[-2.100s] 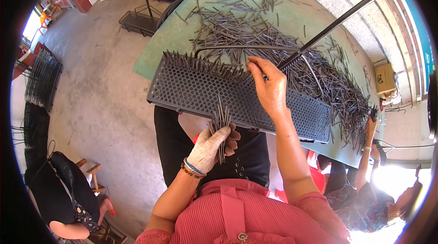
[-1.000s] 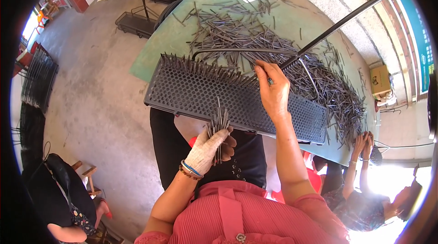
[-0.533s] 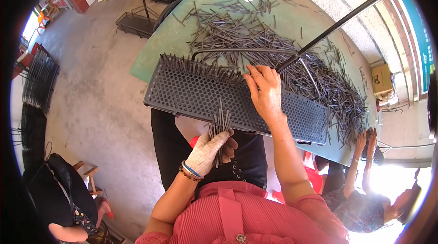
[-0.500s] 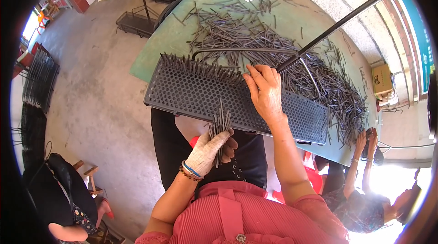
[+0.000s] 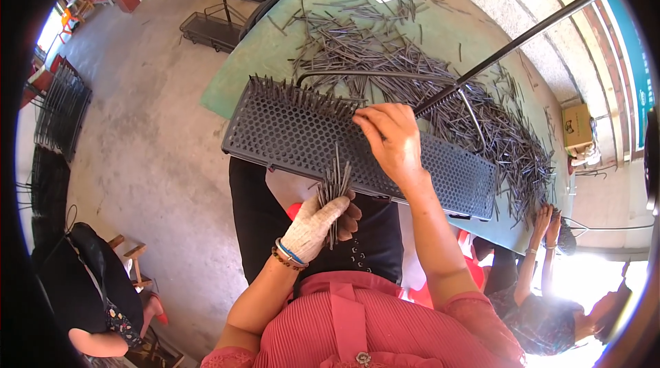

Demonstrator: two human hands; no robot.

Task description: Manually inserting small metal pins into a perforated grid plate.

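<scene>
A long black tray (image 5: pixel 292 137) full of round holes lies slantwise in front of me, partly over the table edge. Thin dark rods (image 5: pixel 302 100) stand close together in holes along its far left side. My left hand (image 5: pixel 313 225), in a pale knitted glove, is closed around a loose bundle of the same rods (image 5: pixel 336 182) just below the tray's near edge. Bare, my right hand (image 5: pixel 393 135) is over the tray at the right end of the standing rods, thumb and fingers pinched together. Whatever is between those fingertips is hidden.
A heap of loose rods (image 5: pixel 392 55) spreads over the green table (image 5: pixel 237 82). A black metal bar (image 5: pixel 529 38) slants across behind the tray. At the right, a co-worker's hands (image 5: pixel 544 222) are by the table edge. A cardboard box (image 5: pixel 577 126) sits against the wall.
My right hand has shifted a little left and toward me along the standing rods, its fingers drawing closer together. The left hand still grips its bundle.
</scene>
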